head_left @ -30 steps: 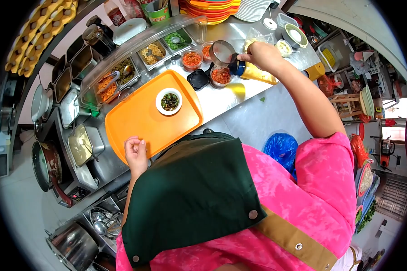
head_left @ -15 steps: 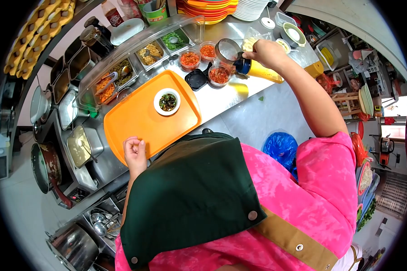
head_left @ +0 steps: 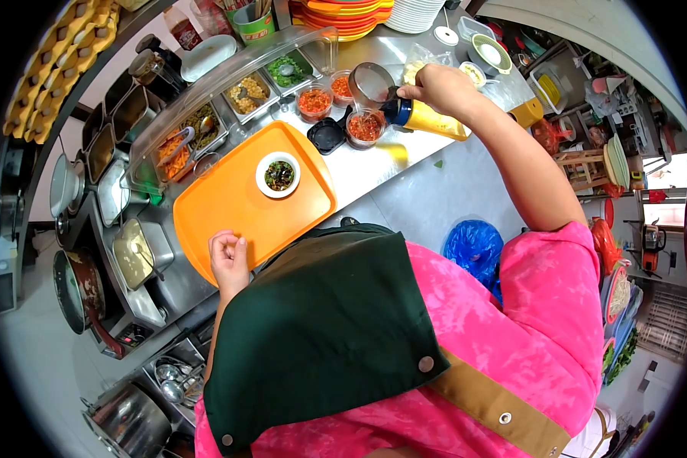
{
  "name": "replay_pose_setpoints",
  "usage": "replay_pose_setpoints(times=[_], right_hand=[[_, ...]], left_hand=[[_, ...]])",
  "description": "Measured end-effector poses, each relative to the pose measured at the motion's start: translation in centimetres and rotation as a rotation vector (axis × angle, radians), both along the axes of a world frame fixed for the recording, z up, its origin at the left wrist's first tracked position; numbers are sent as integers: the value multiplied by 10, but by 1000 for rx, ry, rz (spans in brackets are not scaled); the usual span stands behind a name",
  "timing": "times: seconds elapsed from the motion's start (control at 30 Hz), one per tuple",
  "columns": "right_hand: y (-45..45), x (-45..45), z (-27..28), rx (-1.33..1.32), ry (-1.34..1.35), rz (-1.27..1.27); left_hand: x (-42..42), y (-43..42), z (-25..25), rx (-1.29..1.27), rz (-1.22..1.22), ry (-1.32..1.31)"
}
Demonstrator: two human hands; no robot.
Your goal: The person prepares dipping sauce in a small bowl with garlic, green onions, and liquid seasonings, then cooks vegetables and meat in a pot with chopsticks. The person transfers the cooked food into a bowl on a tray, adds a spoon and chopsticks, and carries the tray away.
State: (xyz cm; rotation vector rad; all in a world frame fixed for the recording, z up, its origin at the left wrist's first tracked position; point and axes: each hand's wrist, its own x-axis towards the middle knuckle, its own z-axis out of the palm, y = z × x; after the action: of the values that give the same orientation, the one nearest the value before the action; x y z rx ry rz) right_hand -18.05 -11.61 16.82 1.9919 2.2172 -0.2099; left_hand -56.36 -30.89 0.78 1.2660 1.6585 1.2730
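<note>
My right hand (head_left: 439, 90) is closed on the dark handle of a round, dark-rimmed scoop (head_left: 372, 84), held above the counter beside tubs of chopped red chili (head_left: 366, 126). Below that hand is a yellow bottle (head_left: 435, 122) with a dark blue neck, lying tilted. My left hand (head_left: 229, 258) has its fingers curled over the near left edge of an orange tray (head_left: 229, 198), with nothing visible in it. On the tray stands a white bowl (head_left: 278, 175) of dark sauce with chopped greens. A small black lid-like object (head_left: 327, 136) lies beside the chili.
Behind the tray, a clear cover (head_left: 229, 88) stands over containers of carrot, corn and green onion. Stacked orange trays (head_left: 343, 19) and white plates (head_left: 414, 14) are at the back. A pan (head_left: 76, 286) is at left; a blue bag (head_left: 473, 248) is near the floor.
The view has shifted slightly, so the counter items appear a little further left. My right hand and the scoop moved slightly left with them. My left hand stays at the tray.
</note>
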Motion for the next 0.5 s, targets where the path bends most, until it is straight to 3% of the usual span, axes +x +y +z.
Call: replay_pose_setpoints(times=[0.33, 0.5], right_hand=[[9, 31, -15, -13, 184, -29], [4, 50, -28, -98, 552, -219]], left_hand=[[-1, -4, -2, -8, 14, -1], [-1, -3, -3, -12, 4, 12]])
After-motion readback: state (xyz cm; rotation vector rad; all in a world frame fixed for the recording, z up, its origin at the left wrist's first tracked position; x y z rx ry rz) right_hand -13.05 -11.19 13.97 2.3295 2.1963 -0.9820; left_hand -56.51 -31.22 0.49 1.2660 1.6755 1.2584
